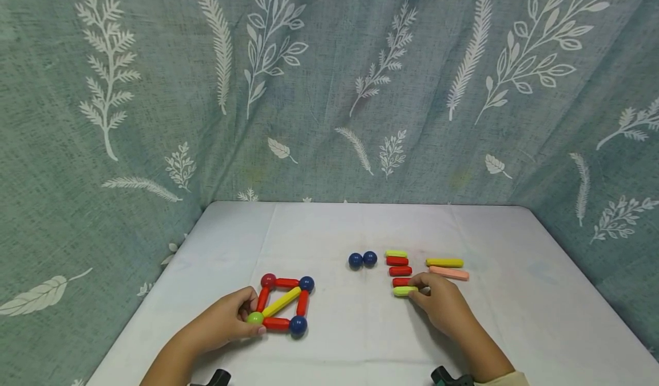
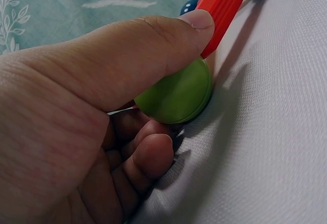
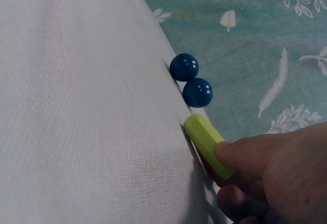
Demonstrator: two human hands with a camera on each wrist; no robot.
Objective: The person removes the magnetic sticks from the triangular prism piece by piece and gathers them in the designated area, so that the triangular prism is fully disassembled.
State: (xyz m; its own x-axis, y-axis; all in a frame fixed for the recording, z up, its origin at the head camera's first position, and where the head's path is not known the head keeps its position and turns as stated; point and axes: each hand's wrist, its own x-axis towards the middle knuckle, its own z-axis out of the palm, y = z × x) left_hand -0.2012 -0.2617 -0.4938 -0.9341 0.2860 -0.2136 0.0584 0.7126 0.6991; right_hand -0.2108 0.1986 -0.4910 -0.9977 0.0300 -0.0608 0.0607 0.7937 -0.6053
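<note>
My head view shows a white cloth-covered table point(image 1: 350, 346) against a leaf-printed green curtain point(image 1: 319, 100), the stick frame point(image 1: 282, 302) on its left. Left wrist view: the left hand point(image 2: 97, 89) curls round the frame's green ball point(image 2: 179, 91). Right wrist view: the right hand point(image 3: 281, 168) pinches a lime rod point(image 3: 207, 142).

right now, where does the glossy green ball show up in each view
Head: glossy green ball low, left of centre, in the left hand.
Left wrist: near centre, partly covered by that hand.
Right wrist: not in it.
Shared landmark: teal leaf-print cloth.
</note>
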